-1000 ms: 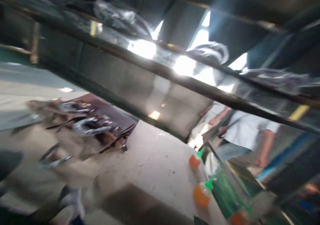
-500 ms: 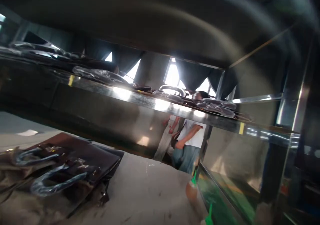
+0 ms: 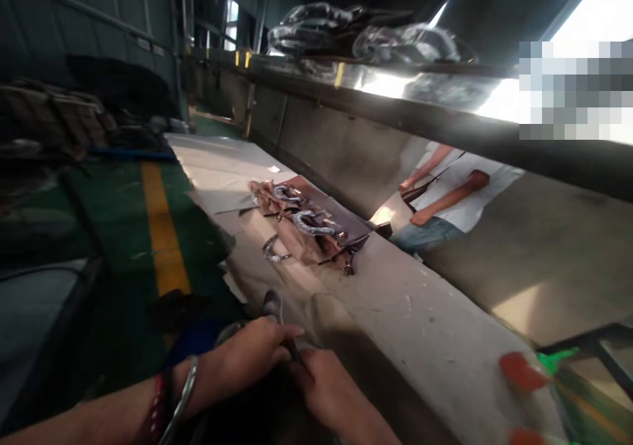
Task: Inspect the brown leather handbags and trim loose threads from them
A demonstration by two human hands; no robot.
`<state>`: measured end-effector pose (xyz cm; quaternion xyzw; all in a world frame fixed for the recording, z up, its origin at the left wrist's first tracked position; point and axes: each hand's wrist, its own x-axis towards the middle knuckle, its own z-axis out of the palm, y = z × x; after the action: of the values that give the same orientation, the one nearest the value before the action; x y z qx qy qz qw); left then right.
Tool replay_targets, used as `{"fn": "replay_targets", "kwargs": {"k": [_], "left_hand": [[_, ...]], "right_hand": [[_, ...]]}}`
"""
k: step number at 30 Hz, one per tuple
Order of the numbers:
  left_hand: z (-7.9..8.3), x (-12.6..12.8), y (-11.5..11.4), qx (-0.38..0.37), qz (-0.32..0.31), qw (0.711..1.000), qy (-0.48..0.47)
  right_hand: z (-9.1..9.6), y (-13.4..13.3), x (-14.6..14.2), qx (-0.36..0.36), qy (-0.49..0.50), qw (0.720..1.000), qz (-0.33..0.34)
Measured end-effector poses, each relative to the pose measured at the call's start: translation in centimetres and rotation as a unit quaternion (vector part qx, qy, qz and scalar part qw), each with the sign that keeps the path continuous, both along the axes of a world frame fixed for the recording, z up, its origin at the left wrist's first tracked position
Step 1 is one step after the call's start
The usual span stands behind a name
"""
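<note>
Half a second ago our view faced further right, close under the shelf [image 3: 395, 117], and we could not make out our own hands. Now it has swung left, and both hands are in sight at the near side of the table [image 3: 405, 313]. Our left hand [image 3: 264, 341] is closed around a thin dark strip [image 3: 293, 351], and our right hand [image 3: 329, 384] grips the same strip just beside it. What the strip belongs to, we cannot tell.

The strip lies between our hands, near us, toward the table's near left edge. Neither hand touches the brown bag [image 3: 349, 219], which now shows farther off, near the middle of our view rather than at its left. Its wrapped handle [image 3: 316, 226] faces us, and crumpled tan wrapping [image 3: 297, 240] lies along its near side. For the work, we judge, this means the handling is at the strip, with the bag apart from it.

The orange bottle [image 3: 519, 371] stands out at the near right. Beyond the table, a co-worker [image 3: 467, 191] in a white shirt is in view below the shelf.
</note>
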<state>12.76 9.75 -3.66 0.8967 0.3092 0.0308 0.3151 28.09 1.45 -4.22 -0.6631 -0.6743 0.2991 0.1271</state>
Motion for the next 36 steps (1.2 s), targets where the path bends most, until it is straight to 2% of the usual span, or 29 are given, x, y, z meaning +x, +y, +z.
{"fn": "replay_targets", "kwargs": {"k": [3,5,8,13,15,17,20,21,23,25,27,32,36], "left_hand": [[0.4,-2.0,-0.3,0.0,0.02,1.0,0.021],[0.4,-2.7,-0.1,0.035,0.018,0.999,0.03],[0.0,-3.4,0.2,0.089,0.017,0.992,0.082],[0.5,-3.8,-0.3,0.113,0.014,0.988,0.107],[0.8,-4.0,-0.7,0.163,-0.005,0.981,0.104],[0.9,-4.2,-0.8,0.247,-0.033,0.964,0.089],[0.4,-4.5,-0.4,0.34,-0.054,0.938,0.03],[0.1,-4.4,-0.2,0.342,-0.054,0.938,0.01],[-0.4,-4.2,0.3,0.293,-0.044,0.955,0.009],[-0.7,-3.8,0.8,0.215,-0.023,0.975,0.049],[-0.9,-3.4,1.1,0.168,-0.001,0.982,0.083],[-1.1,-2.6,1.2,0.167,0.02,0.981,0.096],[-1.0,-2.0,1.0,0.18,0.033,0.975,0.127]], "right_hand": [[-0.7,0.4,0.1,0.0,-0.002,1.0,0.005],[-0.7,0.1,0.2,0.004,-0.014,1.0,0.009],[-0.5,-0.3,0.0,0.003,-0.038,0.999,0.018],[-0.4,-0.4,-0.4,0.002,-0.032,0.999,0.03],[-0.4,-0.5,-0.4,-0.001,-0.027,0.999,0.038],[-0.4,-0.6,-0.4,-0.002,-0.03,0.998,0.046],[-0.4,-0.6,-0.4,0.001,-0.027,0.998,0.061],[-0.5,-0.6,-0.3,0.001,-0.024,0.998,0.066],[-0.8,-0.5,-0.1,0.003,-0.02,0.997,0.076],[-1.1,-0.4,0.1,0.005,-0.02,0.996,0.085],[-1.3,-0.4,0.2,0.007,-0.025,0.996,0.089],[-1.0,-0.4,0.1,0.011,-0.045,0.997,0.059],[-0.4,0.1,-0.3,0.008,-0.023,0.999,0.048]]}}
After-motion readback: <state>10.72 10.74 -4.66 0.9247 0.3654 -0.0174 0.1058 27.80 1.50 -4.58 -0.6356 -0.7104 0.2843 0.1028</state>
